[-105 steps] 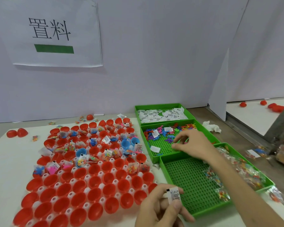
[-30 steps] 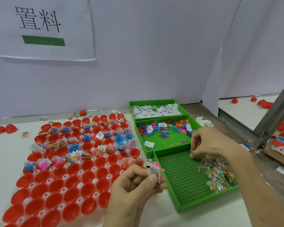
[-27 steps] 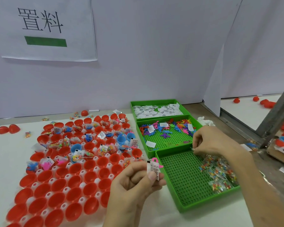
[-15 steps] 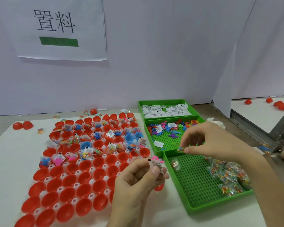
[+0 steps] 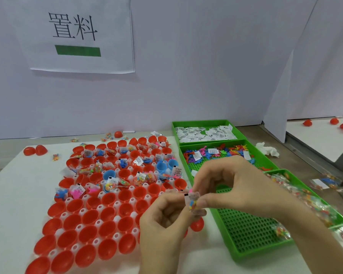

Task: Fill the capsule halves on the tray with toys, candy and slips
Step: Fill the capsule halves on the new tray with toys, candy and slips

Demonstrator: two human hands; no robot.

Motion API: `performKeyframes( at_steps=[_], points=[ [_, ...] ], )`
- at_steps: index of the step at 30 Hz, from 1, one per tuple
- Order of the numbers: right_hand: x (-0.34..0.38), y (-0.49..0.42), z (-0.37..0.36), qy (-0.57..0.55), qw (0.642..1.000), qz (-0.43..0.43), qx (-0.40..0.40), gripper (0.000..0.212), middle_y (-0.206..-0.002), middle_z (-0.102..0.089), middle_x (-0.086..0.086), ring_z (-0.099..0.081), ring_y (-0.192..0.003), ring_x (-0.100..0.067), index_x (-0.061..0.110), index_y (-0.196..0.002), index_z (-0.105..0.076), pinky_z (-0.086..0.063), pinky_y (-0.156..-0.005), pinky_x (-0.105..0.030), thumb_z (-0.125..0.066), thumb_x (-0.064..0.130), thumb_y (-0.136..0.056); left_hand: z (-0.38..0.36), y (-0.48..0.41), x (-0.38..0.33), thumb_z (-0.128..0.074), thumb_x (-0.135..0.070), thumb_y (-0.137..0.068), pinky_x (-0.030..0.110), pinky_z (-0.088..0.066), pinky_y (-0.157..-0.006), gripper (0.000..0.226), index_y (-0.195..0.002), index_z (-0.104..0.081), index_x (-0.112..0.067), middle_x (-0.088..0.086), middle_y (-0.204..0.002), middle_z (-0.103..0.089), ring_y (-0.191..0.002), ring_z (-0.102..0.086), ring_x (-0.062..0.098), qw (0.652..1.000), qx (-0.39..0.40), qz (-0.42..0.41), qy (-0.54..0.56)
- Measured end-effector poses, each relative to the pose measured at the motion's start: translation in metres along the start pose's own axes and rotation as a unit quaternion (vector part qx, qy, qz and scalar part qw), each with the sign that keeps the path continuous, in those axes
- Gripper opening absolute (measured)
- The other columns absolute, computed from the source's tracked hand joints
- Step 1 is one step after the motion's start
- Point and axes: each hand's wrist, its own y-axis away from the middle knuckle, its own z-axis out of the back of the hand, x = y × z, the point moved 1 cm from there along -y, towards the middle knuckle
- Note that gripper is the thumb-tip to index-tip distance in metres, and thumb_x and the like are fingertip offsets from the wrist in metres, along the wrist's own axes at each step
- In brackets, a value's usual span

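On a white table (image 5: 12,194), seen from a head-worn camera looking down, a translucent tray (image 5: 83,211) holds many rows of red capsule halves (image 5: 69,222), open side up. The far rows carry small toys, candy and printed slips, with a few blue capsule halves (image 5: 161,167) among them; the nearer rows show bare red insides. Both hands meet just above the tray's right edge, close to the camera. The left hand (image 5: 162,224) comes up from below with its fingers curled, thumb and forefinger pinching a small white slip (image 5: 186,197) that has a black mark at its corner. The right hand (image 5: 236,186) reaches across from the right, thumb and forefinger pinching a clear candy packet (image 5: 193,203) with coloured beads, pressed against the slip. A bit of pink toy (image 5: 191,190) shows at the top of this little bundle. Right of the tray stand three green bins in a line running away from the camera: the far bin (image 5: 202,122) holds white slips, the middle bin (image 5: 196,165) holds colourful plastic toys, and the near bin (image 5: 246,230) holds blurred candy packets along its right side. Two loose red halves (image 5: 35,150) lie at the table's far left. A white paper sign (image 5: 77,36) with two black characters and a green bar hangs on the wall behind.
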Motion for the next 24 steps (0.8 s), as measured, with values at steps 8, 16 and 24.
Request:
performKeyframes(
  at_steps=[8,16,24],
  points=[
    [-0.001,-0.001,-0.003,0.078,0.997,-0.011,-0.001,0.015,-0.085,-0.074,0.004,-0.071,-0.08,-0.015,0.024,-0.094,-0.077,-0.056,-0.074,-0.025,-0.082,0.017,-0.082,0.002,0.0,-0.001,-0.077,-0.005,-0.058,0.025,-0.058,-0.058,0.014,-0.07,-0.073,0.001,0.022,-0.073,-0.072,-0.064,-0.073,0.033,1.0,-0.006,-0.015,0.018],
    [0.001,0.001,0.0,0.061,0.997,0.012,-0.045,0.013,-0.084,-0.075,0.005,-0.073,-0.081,-0.015,0.027,-0.087,-0.073,-0.055,-0.074,-0.02,-0.081,0.018,-0.082,0.003,0.003,-0.005,-0.076,-0.013,-0.071,0.025,-0.059,-0.071,0.023,-0.093,-0.079,-0.018,0.013,-0.086,-0.076,-0.08,-0.075,0.027,0.998,0.032,-0.05,-0.025],
    [-0.001,0.0,-0.004,0.094,0.995,0.019,0.004,0.016,-0.086,-0.074,0.009,-0.073,-0.083,-0.015,0.022,-0.093,-0.074,-0.057,-0.078,-0.024,-0.083,0.017,-0.081,0.004,0.006,0.005,-0.069,0.015,-0.074,0.02,-0.057,-0.059,0.027,-0.074,-0.077,-0.011,0.011,-0.072,-0.075,-0.063,-0.074,0.026,0.995,-0.019,-0.066,-0.071]
  ],
)
